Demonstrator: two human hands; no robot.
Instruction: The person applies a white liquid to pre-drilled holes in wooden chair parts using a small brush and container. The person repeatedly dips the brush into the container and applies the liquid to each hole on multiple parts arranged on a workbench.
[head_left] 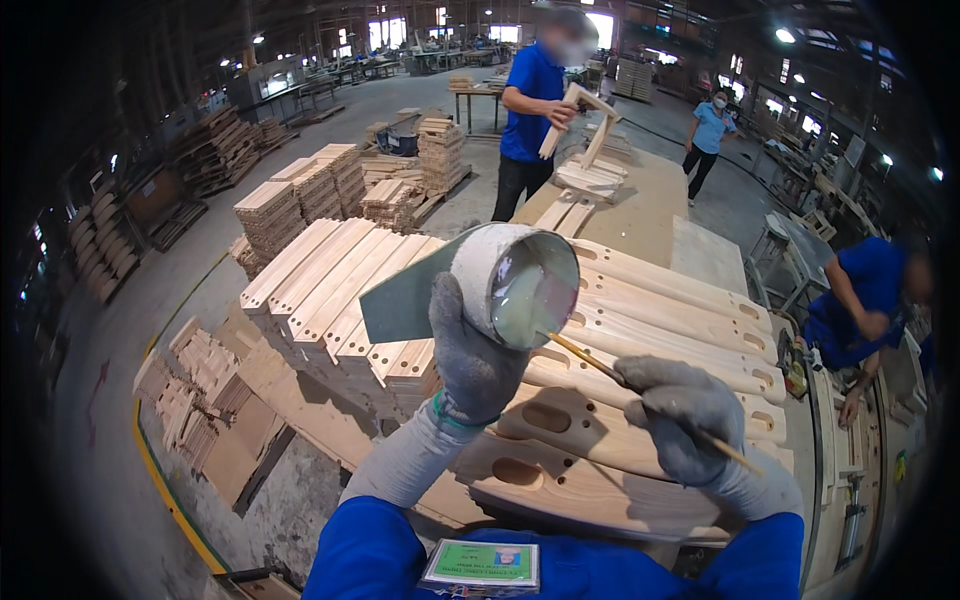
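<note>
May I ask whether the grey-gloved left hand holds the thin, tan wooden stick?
No, the grey-gloved right hand holds the stick, while the left hand holds a whitish round container.

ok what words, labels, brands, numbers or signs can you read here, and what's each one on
Green-and-white card on the wearer's chest: upside-down print, too small and blurred to quote.
Pale cup in the left hand: no lettering visible.
Thin stick in the right hand: none visible.
Background: anything there is too small to read.

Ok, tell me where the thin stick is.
The thin stick sits right of centre in the head view, in the right grip, its tip at the cup.
</note>
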